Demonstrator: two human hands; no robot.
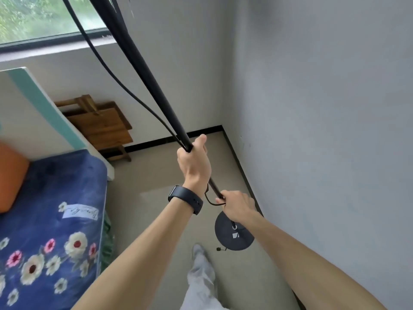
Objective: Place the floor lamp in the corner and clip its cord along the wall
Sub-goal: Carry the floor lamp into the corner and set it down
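while the left hand (194, 161) grips the lamp pole (143, 68) with fingers closed around pole and cord (111, 68), the right hand (235, 205) grips the pole lower down, fingers closed. round lamp base (232, 239) is near the right wall (324, 108), short of the corner, by a foot (197, 250). bed (51, 220) at left.
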